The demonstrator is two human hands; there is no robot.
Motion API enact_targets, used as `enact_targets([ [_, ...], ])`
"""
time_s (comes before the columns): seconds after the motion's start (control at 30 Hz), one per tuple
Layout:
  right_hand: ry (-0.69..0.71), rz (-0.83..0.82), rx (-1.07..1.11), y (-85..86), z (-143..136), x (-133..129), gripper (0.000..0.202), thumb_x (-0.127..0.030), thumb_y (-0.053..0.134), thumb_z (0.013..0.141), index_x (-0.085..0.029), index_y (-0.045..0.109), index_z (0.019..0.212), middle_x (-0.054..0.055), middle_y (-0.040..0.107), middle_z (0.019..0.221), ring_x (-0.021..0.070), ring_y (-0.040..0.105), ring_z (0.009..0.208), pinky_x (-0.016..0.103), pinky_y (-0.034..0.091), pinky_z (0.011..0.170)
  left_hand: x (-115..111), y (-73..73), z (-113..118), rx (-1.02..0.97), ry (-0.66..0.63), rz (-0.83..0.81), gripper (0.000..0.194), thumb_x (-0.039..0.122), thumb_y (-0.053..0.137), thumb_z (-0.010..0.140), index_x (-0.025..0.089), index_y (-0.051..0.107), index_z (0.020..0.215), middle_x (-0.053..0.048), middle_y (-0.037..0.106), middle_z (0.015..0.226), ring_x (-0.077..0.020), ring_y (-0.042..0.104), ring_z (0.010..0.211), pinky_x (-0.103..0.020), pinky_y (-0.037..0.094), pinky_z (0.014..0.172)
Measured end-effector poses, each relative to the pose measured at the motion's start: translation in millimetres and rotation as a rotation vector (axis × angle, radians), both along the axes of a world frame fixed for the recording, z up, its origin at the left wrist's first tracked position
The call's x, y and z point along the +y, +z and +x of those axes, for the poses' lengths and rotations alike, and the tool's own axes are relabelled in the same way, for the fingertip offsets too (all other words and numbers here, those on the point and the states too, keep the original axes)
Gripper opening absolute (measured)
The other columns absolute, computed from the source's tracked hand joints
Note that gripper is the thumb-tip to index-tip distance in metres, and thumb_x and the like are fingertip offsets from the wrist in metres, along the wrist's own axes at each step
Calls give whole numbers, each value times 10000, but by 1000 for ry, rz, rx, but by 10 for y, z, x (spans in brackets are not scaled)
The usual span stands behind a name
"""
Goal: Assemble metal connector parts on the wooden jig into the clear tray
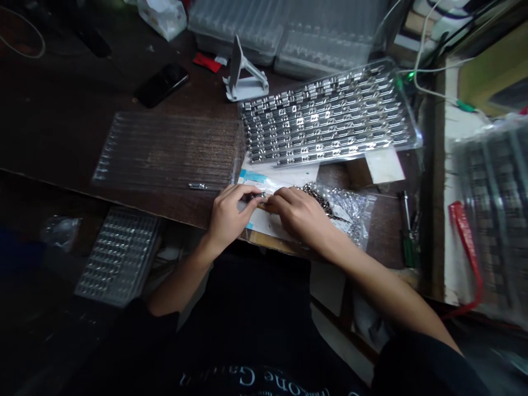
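My left hand [231, 212] pinches a small metal D-sub connector [258, 196] between thumb and forefinger, over the table's front edge. Close against it, my right hand [300, 213] has its fingers pressed together at the connector's right end; whatever they hold is hidden. Beneath both hands lies a white sheet [264, 220] with blue tape. Right behind my right hand, a clear plastic bag [358, 206] holds a heap of small metal parts [319, 197]. A single connector [197, 186] rests at the near edge of a clear ribbed tray [165, 148] on the left.
A clear tray full of connectors [325, 118] lies behind my hands, tilted. Beyond it are a white phone stand [246, 82], a black phone [162, 85] and stacked clear trays [239, 33]. A green-handled screwdriver [408, 236] lies right, near a red strip [468, 253]. Another filled tray [115, 253] sits lower left.
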State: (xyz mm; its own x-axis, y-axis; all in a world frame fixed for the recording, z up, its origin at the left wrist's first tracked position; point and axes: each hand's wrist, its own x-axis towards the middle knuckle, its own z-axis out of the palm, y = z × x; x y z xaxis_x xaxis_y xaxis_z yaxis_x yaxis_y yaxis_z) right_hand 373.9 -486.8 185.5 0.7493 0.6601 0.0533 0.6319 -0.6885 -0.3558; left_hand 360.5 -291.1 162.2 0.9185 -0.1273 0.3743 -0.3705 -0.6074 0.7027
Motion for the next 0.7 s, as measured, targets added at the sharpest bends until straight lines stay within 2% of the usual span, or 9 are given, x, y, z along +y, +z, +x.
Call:
enact_targets([
  [0.17, -2, -85, -37, -18, -16, 12, 244, -102, 422, 1001, -96, 653, 1079, 163, 653, 1003, 256, 562, 868, 364, 455, 785, 0, 0, 0, 2, -2, 6, 59, 244, 682, 920, 213, 705, 964, -21, 764, 962, -184, 698, 923, -306, 537, 865],
  [0.4, -28, 133, 181, 21, 75, -85, 257, -114, 463, 944, -127, 654, 1117, 132, 674, 1020, 238, 618, 925, 335, 480, 817, 7, -4, -4, 20, 3, 30, 74, 253, 676, 923, 212, 704, 976, -28, 765, 974, -190, 694, 929, -314, 533, 872],
  [0.6, -14, 132, 203, 19, 72, -114, 212, -171, 519, 978, -163, 697, 1093, 113, 713, 1005, 220, 659, 901, 298, 469, 773, 6, -12, -1, 25, -11, 34, 74, 247, 674, 924, 205, 704, 976, -29, 762, 974, -189, 690, 936, -310, 524, 875],
  [0.7, -65, 151, 193, 8, 64, -126, 210, -172, 528, 977, -164, 687, 1113, 111, 728, 1024, 213, 673, 861, 293, 468, 733, 5, -11, -1, 14, -10, 27, 73, 241, 679, 921, 201, 705, 977, -30, 761, 971, -188, 690, 933, -310, 524, 869],
])
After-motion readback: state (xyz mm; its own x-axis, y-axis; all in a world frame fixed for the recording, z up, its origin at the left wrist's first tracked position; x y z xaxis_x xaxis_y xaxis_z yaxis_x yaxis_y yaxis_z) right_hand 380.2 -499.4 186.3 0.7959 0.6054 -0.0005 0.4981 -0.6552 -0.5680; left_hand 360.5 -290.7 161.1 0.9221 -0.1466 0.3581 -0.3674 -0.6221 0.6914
